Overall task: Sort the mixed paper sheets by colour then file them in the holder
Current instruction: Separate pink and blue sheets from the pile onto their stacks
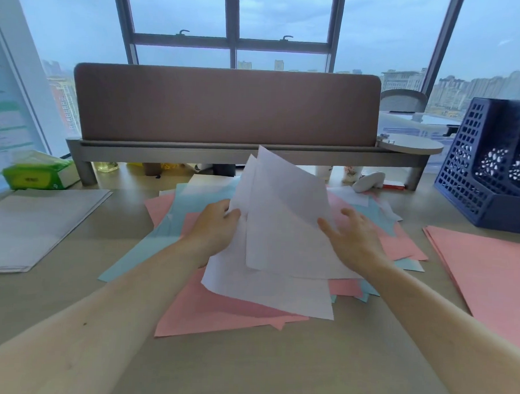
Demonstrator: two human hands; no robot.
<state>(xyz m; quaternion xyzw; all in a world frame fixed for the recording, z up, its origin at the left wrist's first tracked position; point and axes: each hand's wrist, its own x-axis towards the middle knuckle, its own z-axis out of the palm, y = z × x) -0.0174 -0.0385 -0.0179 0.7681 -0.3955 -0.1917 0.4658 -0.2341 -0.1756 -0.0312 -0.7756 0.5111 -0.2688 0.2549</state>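
At the centre of the frame, the left hand [219, 224] pinches a few white sheets [281, 227] by their left edge, holding them tilted above the mixed pile [218, 311] of pink and blue paper on the desk [275, 370]; the right hand [352, 233] is released, fingers straight and spread at the sheets' right edge; whether it presses or merely brushes them I cannot tell. At the left of the frame lies a white stack [37, 226]; at the right edge, a pink stack [488, 266]; the dark blue holder [468, 176] stands at the upper right, well apart from both hands. The step looks like gathering whites for the left stack; to do it well, the free hand should square the fanned edges before the sheets travel; the pinch needs to be firm so none slides out; the lift should clear the pile so no pink or blue sheet drags along.
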